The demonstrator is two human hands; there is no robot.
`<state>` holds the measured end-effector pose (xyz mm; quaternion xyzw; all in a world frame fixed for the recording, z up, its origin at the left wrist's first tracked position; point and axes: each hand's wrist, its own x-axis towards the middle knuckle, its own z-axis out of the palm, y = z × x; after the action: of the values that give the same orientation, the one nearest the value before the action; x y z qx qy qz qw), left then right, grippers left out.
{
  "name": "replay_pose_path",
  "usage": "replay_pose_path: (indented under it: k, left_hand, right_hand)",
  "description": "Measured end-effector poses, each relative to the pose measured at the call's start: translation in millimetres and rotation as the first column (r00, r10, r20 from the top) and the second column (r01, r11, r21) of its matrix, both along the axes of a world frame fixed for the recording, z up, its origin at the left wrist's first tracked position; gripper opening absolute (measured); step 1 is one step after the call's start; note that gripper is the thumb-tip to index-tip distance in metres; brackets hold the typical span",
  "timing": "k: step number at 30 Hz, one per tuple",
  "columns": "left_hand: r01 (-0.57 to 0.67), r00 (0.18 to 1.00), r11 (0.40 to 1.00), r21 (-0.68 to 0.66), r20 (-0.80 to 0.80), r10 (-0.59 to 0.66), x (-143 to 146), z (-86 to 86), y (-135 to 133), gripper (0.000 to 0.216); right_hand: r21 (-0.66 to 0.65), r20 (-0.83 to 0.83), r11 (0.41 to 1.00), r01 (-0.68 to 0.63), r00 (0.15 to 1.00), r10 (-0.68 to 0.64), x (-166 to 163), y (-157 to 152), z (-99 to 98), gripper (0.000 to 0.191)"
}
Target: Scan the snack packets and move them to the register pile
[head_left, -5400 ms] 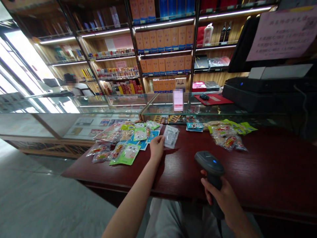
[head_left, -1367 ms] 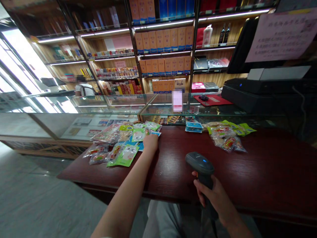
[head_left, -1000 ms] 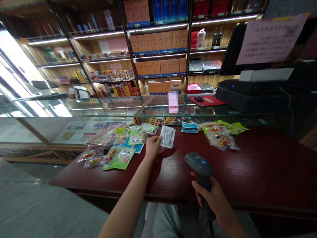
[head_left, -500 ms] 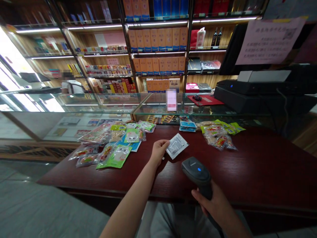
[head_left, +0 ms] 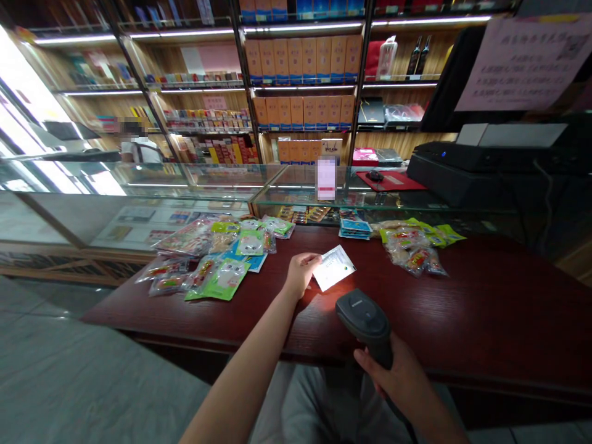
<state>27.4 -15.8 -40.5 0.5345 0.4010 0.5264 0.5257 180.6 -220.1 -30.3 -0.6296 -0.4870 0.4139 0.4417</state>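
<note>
Thumb and fingers of the left hand (head_left: pixel 302 272), seen in the head view, close in a pinch on the near-left edge of a flat sachet (head_left: pixel 333 270), which stretches out to the right of them over the dark red table (head_left: pixel 472 308). Bright white light covers the sachet, and a reddish glow lies on the wood just beside it; whether its far edge touches the wood I cannot tell. The right hand (head_left: pixel 393 373) wraps firmly round the handle of a black scanner (head_left: pixel 363 314), whose head points at the sachet, near but apart.

Left of the sachet, a heap of packets spreads over the table, with a green packet (head_left: pixel 225 279) at its near side. Beyond the sachet sits a stack of blue packets (head_left: pixel 354 229), and right of that lie yellow-green and clear bags (head_left: pixel 409 243). A glass counter (head_left: pixel 296 197) runs behind.
</note>
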Motion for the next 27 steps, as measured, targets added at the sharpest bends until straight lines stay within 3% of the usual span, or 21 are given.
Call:
replay_pose_path:
  k: [17,22,27]
  left_hand:
    - [0.002,1.000,0.999,-0.039,0.017,-0.001,-2.6,1.8,0.9,0.030]
    - [0.009,1.000,0.999,-0.042,0.030,-0.008,-4.1,0.6,2.2,0.031]
    - [0.055,0.992,0.995,-0.085,0.118,-0.045,-5.8,5.7,-1.5,0.040]
  right_hand:
    - [0.075,-0.102,0.997,0.030,0.995,-0.022,9.6,13.5,-2.2,0.026]
    - [0.087,-0.232,0.996,0.008,0.973,0.012,13.9,25.9,1.0,0.036]
    - [0.044,-0.438,0.999,-0.010,0.898,0.029,21.4,30.5,5.6,0.051]
